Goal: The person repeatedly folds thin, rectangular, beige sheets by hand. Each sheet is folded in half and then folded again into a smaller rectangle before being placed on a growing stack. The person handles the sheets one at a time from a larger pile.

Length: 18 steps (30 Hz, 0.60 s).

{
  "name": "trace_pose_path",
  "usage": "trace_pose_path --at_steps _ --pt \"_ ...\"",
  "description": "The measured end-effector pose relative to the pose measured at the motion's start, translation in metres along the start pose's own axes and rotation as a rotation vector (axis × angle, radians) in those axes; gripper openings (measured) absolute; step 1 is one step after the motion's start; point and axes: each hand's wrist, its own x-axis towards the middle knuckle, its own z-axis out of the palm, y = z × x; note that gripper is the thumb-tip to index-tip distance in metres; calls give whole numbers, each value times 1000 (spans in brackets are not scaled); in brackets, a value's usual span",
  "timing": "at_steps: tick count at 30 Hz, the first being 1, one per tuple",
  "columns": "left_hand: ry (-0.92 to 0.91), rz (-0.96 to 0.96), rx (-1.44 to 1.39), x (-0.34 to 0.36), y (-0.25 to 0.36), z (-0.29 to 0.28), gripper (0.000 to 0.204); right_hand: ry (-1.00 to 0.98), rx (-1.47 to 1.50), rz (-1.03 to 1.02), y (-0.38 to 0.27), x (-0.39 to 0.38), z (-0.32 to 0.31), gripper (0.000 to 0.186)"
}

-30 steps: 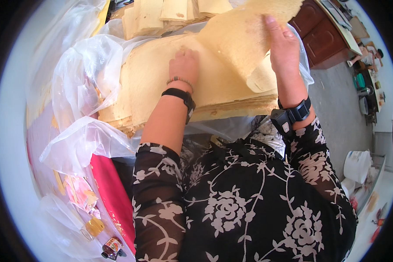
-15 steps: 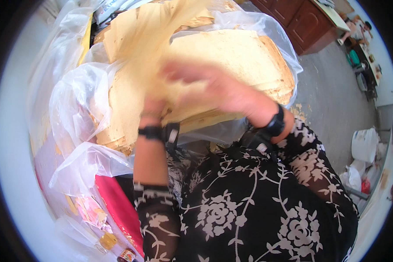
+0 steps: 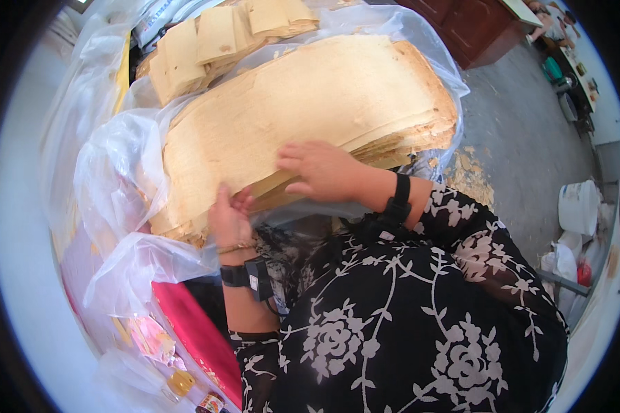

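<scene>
A thick stack of large, thin, yellowish-tan sheets [image 3: 303, 96] lies in front of me, its near and right edges ragged and flaky. At its near left edge is my left hand [image 3: 231, 219], touching the rim with its fingers apart. My right hand [image 3: 327, 173] hovers over or rests on the near edge, fingers stretched out, thumb apart; contact is hard to tell. Neither hand visibly holds anything. Behind the stack sit several smaller folded bundles [image 3: 224, 41] of the same sheets.
Clear plastic sheeting [image 3: 120, 162] bunches around the stack's left side and shows behind it. Crumbs [image 3: 472, 175] lie on the grey floor at right. A white bucket [image 3: 577, 206] stands farther right, and a brown cabinet [image 3: 461, 27] beyond. A small bottle [image 3: 210, 403] is at lower left.
A blurred sheet that rose upright over the stack's left part no longer stands there; the top surface now lies flat. Both hands have drawn back toward me to the near edge.
</scene>
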Motion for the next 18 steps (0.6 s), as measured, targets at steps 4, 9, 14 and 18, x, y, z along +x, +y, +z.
trace_pose_path --at_steps 4,9,14,18 --pt "172 176 80 24 38 -34 35 200 108 -76 5 -18 -18 38" --pt "138 79 -300 54 55 -75 41 449 313 279 18 -93 -40 17" --pt "336 259 -179 68 63 -34 36 210 1155 1338 35 -162 -51 51" --pt "375 771 661 22 80 56 28 329 1338 1345 39 -183 -38 64"
